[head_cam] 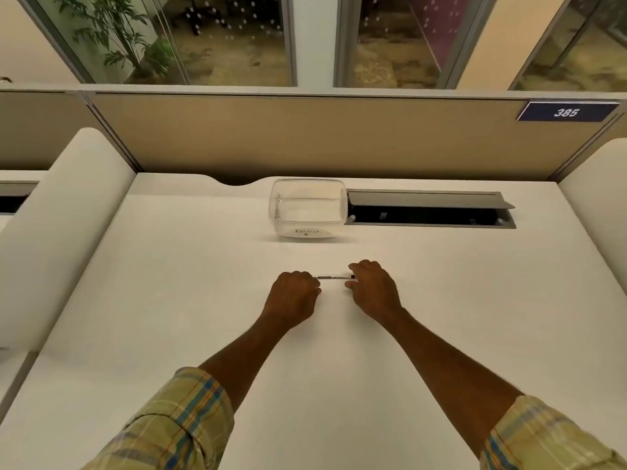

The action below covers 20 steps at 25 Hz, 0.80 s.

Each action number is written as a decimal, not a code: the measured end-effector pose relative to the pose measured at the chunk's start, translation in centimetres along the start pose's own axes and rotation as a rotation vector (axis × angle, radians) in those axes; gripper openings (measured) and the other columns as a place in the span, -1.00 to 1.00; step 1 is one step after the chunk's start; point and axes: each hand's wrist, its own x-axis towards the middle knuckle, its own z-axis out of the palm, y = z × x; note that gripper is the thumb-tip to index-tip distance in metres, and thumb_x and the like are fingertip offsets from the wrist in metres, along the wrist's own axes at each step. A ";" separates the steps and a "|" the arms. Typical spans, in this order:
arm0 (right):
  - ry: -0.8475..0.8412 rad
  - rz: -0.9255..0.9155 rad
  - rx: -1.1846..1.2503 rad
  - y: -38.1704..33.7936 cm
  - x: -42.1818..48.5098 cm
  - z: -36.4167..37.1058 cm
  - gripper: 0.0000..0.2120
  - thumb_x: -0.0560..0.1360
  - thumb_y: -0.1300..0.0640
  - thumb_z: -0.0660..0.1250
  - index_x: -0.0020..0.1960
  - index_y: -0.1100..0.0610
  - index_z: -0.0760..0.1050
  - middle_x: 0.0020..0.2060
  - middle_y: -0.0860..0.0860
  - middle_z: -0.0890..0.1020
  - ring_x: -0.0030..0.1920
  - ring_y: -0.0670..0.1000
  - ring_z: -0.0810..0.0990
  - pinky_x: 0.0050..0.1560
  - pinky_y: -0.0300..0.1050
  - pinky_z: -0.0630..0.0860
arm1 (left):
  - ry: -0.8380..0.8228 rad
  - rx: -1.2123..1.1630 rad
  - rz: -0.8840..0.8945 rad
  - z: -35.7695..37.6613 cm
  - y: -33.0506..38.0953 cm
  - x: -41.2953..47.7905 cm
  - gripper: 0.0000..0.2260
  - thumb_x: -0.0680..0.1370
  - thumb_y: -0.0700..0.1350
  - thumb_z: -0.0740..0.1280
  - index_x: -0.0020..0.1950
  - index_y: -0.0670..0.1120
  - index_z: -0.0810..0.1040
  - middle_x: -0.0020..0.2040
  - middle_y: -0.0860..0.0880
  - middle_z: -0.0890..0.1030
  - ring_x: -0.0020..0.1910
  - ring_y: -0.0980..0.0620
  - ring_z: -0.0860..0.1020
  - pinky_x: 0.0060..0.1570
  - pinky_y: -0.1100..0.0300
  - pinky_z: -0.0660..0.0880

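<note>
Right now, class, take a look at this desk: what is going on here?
A person in rolled plaid sleeves holds a pen crosswise with both hands: the left hand is curled round one end, the right hand pinches the other. Whether the pen touches the white desk cannot be told. Farther back stands a clear tub with a handwritten label, beside an open cable hatch.

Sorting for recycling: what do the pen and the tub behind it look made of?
Pen: probably smooth plastic; slim pale barrel with a printed label and dark end.
Tub: clear, thin, glossy plastic; the desk shows through its walls, which catch highlights.
</note>
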 end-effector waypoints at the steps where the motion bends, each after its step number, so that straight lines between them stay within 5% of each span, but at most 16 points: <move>1: -0.008 -0.010 -0.005 -0.1 0.5 0.2 -0.65 0.68 0.06 0.35 0.42 0.15 0.56 0.31 0.07 0.64 0.32 0.13 0.56 0.27 0.02 0.51 | -0.002 -0.012 0.001 0.1 -0.2 0.3 -0.77 0.64 -0.03 0.28 0.13 -0.04 0.70 0.04 -0.04 0.72 0.01 -0.13 0.66 0.01 -0.02 0.55; 10: 0.023 -0.014 -0.014 0.3 2.6 1.6 -0.85 0.67 0.20 0.32 0.11 0.19 0.66 0.08 0.09 0.67 0.13 0.14 0.59 0.00 0.01 0.53 | 0.069 -0.075 -0.003 1.3 -1.2 2.4 -0.78 0.60 -0.04 0.34 0.15 -0.08 0.67 0.12 -0.04 0.71 0.08 -0.13 0.65 0.03 -0.02 0.56; 20: -0.066 0.072 0.215 0.0 2.5 0.5 -0.87 0.65 0.20 0.33 0.03 0.08 0.66 0.03 -0.01 0.69 0.08 0.08 0.62 0.01 -0.01 0.53 | 0.108 -0.137 -0.002 0.3 -1.5 1.7 -0.73 0.61 0.03 0.38 0.25 -0.03 0.67 0.11 -0.03 0.71 0.08 -0.10 0.65 0.09 0.00 0.52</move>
